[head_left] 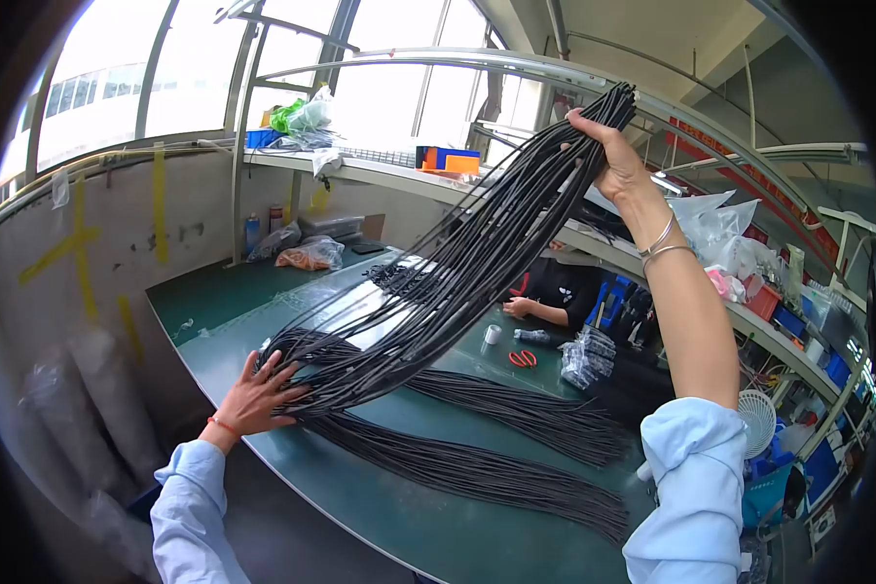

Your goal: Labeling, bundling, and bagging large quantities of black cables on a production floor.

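A thick bundle of long black cables (496, 258) hangs in the air, its upper end gripped high at the right by my right hand (608, 161). From there it slopes down toward my left hand (261, 391), which lies with fingers spread against the lower part of the bundle at the table's left edge. Beneath it, a second bundle of black cables (457, 472) stretches over the green table (360, 516) toward the right. Another cable bundle (530, 414) lies just behind that one. The cables beside my left hand overlap, so where each bundle ends there is hidden.
Red-handled pliers (523, 359), a white roll (492, 335) and clear-wrapped parts (588, 356) sit on the table. Across it, a person in dark clothing (565, 292) rests a forearm. A shelf (380, 177) with bins runs behind; a small white fan (757, 420) stands right.
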The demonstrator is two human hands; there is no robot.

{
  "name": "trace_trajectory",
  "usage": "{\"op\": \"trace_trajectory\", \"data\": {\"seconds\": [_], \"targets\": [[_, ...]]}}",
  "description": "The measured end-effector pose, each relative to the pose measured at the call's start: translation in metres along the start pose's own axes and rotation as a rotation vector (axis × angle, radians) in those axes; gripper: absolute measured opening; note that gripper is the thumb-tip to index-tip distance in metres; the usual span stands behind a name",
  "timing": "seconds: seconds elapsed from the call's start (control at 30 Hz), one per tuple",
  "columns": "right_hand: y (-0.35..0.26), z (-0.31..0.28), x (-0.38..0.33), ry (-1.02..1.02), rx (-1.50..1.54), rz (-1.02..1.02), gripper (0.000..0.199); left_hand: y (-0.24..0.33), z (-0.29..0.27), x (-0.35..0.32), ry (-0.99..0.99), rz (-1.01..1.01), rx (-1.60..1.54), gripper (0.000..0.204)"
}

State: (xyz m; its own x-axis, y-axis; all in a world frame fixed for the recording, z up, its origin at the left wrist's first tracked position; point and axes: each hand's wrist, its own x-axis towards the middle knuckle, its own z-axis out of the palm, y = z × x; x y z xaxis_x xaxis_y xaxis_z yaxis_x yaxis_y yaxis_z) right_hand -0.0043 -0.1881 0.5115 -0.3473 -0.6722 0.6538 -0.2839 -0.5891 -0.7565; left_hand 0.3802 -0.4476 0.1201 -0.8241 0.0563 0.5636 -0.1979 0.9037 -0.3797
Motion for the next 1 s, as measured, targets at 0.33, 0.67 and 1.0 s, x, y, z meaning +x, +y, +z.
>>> {"op": "trace_trajectory", "data": {"seconds": [0.33,0.67,1.0], "targets": [[-0.012,0.118,0.036,-0.051,-0.055,-0.116,0.022,0.034,-0.152,0.267,0.788,-0.042,-0.049,0.042],[-0.080,0.024,0.070,0.093,-0.514,-0.267,0.022,-0.061,0.069,-0.049,-0.074,-0.117,0.480,0.053],[-0.026,0.094,0.131,0.105,-0.192,-0.108,0.019,0.010,-0.035,0.095,0.651,0.134,0.259,0.036]]}}
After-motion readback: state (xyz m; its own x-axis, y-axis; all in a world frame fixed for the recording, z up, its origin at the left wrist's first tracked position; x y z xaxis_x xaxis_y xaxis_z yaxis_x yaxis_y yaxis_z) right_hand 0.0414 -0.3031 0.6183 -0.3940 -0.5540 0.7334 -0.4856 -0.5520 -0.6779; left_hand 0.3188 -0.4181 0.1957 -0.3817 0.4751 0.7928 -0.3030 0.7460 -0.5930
